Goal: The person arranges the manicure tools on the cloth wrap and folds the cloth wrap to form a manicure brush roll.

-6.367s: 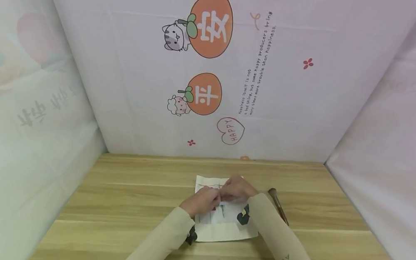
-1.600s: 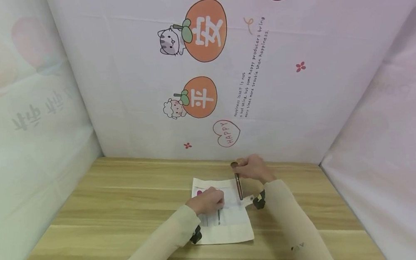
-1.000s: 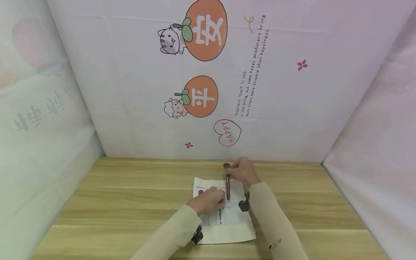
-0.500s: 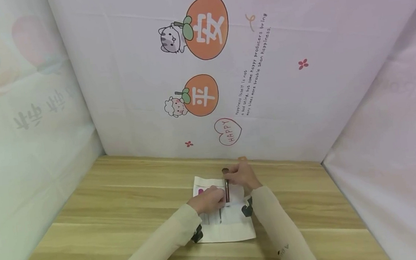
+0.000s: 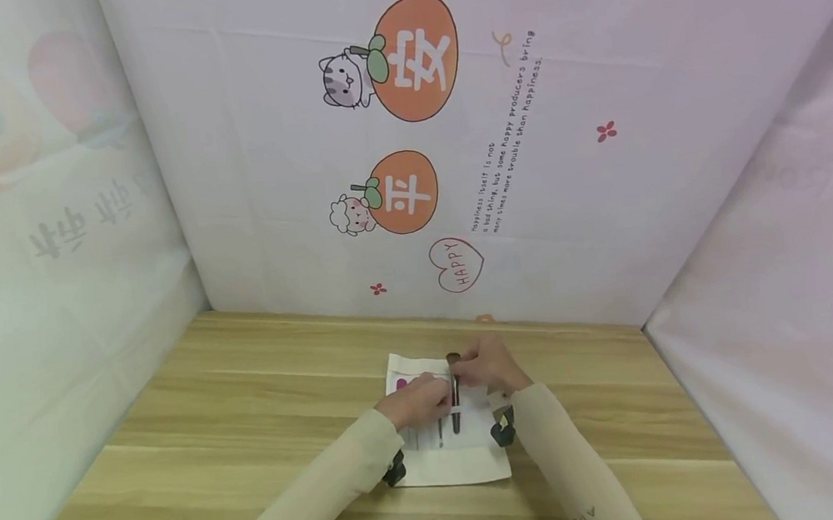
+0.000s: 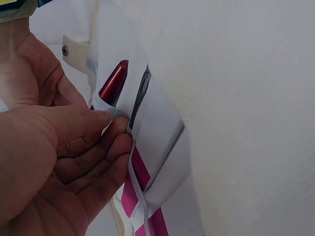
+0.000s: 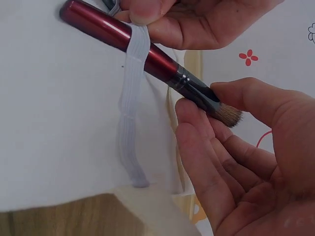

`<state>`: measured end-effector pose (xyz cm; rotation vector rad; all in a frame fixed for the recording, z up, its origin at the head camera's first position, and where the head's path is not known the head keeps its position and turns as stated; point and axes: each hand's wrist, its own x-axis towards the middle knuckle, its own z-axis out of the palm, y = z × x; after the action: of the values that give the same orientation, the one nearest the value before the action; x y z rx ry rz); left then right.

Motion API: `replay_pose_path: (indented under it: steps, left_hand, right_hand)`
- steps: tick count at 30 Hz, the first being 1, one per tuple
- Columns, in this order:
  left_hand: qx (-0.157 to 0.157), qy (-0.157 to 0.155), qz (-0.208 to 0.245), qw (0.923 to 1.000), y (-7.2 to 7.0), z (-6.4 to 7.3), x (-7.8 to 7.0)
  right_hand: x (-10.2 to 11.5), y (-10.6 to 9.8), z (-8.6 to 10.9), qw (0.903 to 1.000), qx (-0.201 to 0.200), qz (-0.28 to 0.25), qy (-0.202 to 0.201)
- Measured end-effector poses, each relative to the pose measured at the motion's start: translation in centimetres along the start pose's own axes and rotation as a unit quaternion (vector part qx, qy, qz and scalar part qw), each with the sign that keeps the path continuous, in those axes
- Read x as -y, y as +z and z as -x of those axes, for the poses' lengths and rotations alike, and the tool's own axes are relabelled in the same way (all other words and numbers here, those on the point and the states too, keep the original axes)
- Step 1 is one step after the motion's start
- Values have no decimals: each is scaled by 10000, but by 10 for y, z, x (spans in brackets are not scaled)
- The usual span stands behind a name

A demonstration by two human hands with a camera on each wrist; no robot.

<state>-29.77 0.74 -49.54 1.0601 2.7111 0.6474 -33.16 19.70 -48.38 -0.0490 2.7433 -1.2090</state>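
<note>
Two hands meet over a white cloth [image 5: 455, 467] spread on the table [image 5: 176, 417], where an elastic band [image 7: 133, 93] runs across and holds things against it. One brush [image 7: 162, 64] is in that band: its red handle passes underneath, right beside the left thumb, and the rounded end comes out past the left fingertips. The left hand [image 5: 417, 401] pinches the band between thumb and curled fingers. The right hand [image 5: 490, 363] grips the brush near its bristles [image 7: 231, 114], thumb on one side and fingertips on the other.

Just past the left fingertips, next to the red handle, a slim dark tool [image 6: 141, 96] also lies in the band. Pink pieces [image 6: 139, 169] show beneath the band near the curled left fingers; I cannot tell what they are. By the right wrist, a tab [image 6: 77, 55] with a snap sticks out from the cloth.
</note>
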Motion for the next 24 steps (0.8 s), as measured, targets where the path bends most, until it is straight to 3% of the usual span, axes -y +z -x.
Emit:
replay_pose_path:
  steps: [14,24]
  left_hand:
    - [-124,272,-64,9995,4,-2,5]
    - [-106,236,-31,9997,5,-4,5]
  right_hand:
    - [-9,3,6,9993,364,24,85]
    - [-7,-2,7,9971,762,71,34]
